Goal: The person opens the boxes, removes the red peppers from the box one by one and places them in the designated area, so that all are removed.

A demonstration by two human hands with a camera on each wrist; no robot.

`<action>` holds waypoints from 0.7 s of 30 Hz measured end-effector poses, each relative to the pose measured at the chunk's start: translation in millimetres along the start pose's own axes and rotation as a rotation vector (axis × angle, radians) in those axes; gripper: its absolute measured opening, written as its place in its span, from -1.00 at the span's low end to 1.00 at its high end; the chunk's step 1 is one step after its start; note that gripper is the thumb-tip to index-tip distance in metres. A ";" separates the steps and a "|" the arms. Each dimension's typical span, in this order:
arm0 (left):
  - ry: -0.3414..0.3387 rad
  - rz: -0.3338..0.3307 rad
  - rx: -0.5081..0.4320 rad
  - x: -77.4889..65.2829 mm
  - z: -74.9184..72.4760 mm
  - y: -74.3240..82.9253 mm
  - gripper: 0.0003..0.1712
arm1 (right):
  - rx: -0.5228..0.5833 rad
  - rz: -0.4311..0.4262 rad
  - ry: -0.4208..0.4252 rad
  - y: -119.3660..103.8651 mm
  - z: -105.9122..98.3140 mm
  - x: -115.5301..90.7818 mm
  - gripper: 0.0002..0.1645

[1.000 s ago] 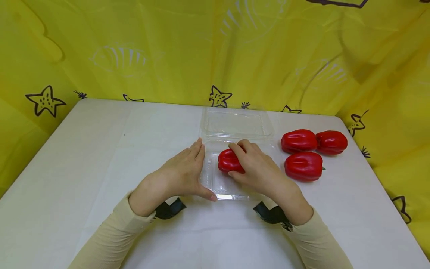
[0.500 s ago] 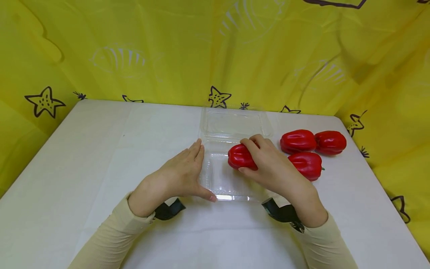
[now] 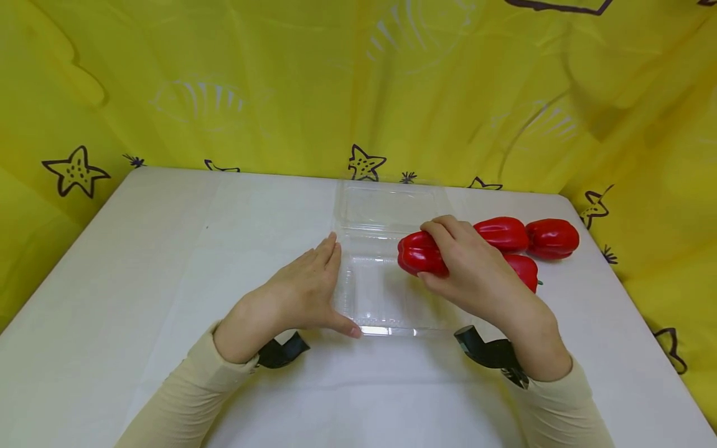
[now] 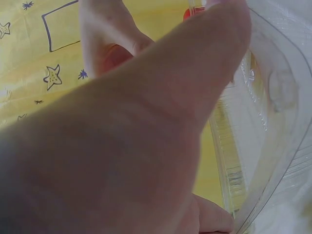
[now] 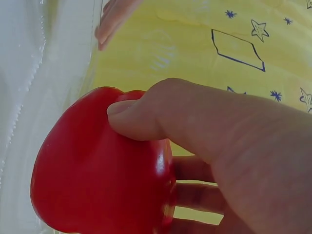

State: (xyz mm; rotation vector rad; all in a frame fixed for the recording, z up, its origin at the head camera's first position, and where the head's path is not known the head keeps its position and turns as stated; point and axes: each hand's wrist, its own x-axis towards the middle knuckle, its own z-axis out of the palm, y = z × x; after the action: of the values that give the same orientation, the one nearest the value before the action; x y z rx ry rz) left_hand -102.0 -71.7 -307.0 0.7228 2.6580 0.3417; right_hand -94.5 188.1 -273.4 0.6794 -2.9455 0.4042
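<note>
A red bell pepper (image 3: 420, 254) is in my right hand (image 3: 483, 267), over the right part of a clear plastic clamshell container (image 3: 372, 295). In the right wrist view, the thumb presses the pepper (image 5: 92, 165) on one side and the fingers reach round its other side. The container's lid (image 3: 392, 205) lies folded back behind the base. My left hand (image 3: 297, 289) rests along the container's left edge, fingers straight and thumb at the front left corner. In the left wrist view, the left hand (image 4: 146, 126) hides part of the container (image 4: 273, 97).
Three more red bell peppers lie to the right: one at the back (image 3: 504, 233), one at the far right (image 3: 553, 239), and a front one (image 3: 525, 270) partly behind my right hand. A yellow patterned curtain (image 3: 269, 81) stands behind the white table (image 3: 168, 261).
My right hand has lifted the bell pepper from the container's base and moved it right and back. The left hand stays in place.
</note>
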 end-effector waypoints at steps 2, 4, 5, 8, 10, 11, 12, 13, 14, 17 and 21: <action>-0.002 -0.001 0.003 -0.2 -0.1 0.1 0.61 | -0.011 -0.001 0.007 1.7 -0.8 -1.9 -0.19; -0.004 0.000 0.003 -0.3 -0.2 0.2 0.61 | -0.014 0.000 0.010 3.8 -1.1 -4.0 -0.17; -0.004 0.000 0.003 -0.4 -0.3 0.2 0.61 | -0.018 0.001 0.011 4.7 -1.3 -5.0 -0.16; -0.003 0.000 0.001 -0.5 -0.2 0.3 0.61 | -0.024 0.003 0.009 7.5 -1.5 -7.3 -0.14; -0.002 0.000 -0.003 -0.6 -0.1 0.4 0.61 | -0.026 0.009 0.003 9.0 -2.1 -8.2 -0.14; -0.001 0.000 -0.004 -0.6 -0.1 0.4 0.61 | -0.027 0.014 0.001 9.8 -2.7 -8.6 -0.14; -0.001 0.000 -0.004 -0.6 -0.1 0.5 0.61 | -0.027 0.021 -0.002 10.6 -3.3 -8.9 -0.13; -0.001 0.000 -0.004 -0.7 0.0 0.5 0.61 | -0.026 0.029 -0.003 11.3 -4.1 -9.5 -0.13; -0.002 0.001 -0.004 -0.7 0.1 0.5 0.61 | -0.025 0.036 -0.003 12.2 -5.0 -10.1 -0.13; -0.002 0.004 0.000 -1.0 0.1 0.4 0.61 | -0.019 0.045 0.009 15.5 -7.6 -12.3 -0.14; -0.002 0.008 0.004 -1.4 0.0 0.1 0.60 | -0.014 0.052 0.044 20.2 -10.0 -14.7 -0.23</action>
State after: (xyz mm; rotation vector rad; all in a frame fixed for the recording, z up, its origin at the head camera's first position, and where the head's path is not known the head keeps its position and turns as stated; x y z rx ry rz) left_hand -100.8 -72.3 -306.6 0.7344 2.6557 0.3380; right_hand -90.0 214.4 -270.7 0.5861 -2.9269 0.3968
